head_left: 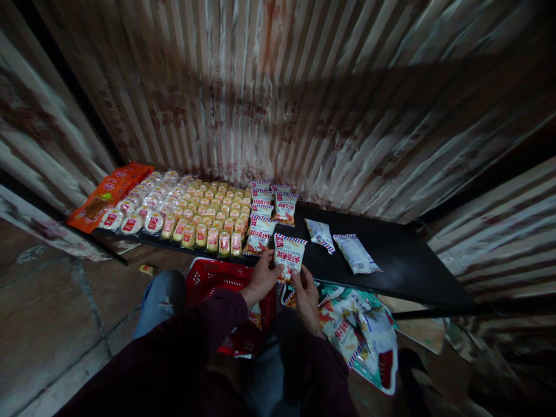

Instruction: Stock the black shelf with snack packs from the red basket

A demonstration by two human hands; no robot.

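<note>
Between my two hands is a white and orange snack packet (290, 255) with a striped top edge, held over the front edge of the black shelf (417, 272). My left hand (263, 275) pinches its lower left corner, and my right hand (306, 292) grips its lower right. Matching packets (260, 233) lie in a column just left of it, with another packet (285, 207) behind. Two more packets, a small one (320, 234) and a longer one (356, 253), lie apart on the shelf to the right, pale sides showing.
Rows of yellow wrapped cakes (212, 214) and round white packs (130, 223) fill the shelf's left, beside an orange bag (108, 194). Below stand a red basket (204, 272) and a basket heaped with packets (347, 330). Corrugated sheeting (243, 104) rises behind.
</note>
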